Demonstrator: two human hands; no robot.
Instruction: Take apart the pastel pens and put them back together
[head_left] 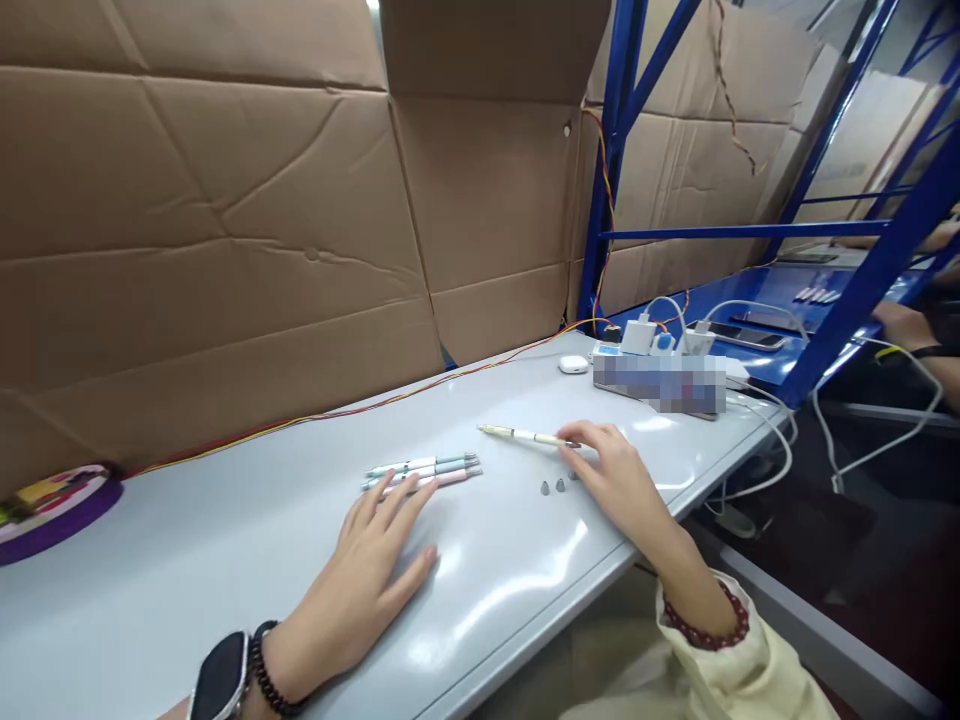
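On the glossy desk (262,530), the left hand (367,580), fingers spread apart, has its fingertips at slim, smooth pastel pens (444,466) in a row; then come a slender cream-and-white pen (521,434), small grey cones (560,486), and the right hand (619,485), pinching that pen's end.

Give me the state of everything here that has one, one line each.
Left hand: open, fingers spread at the grouped pens
Right hand: pinching the yellow pen
Yellow pen: held at one end
Grouped pens: lying side by side
Grey cones: loose, in a row
White case: closed
Watch: screen dark
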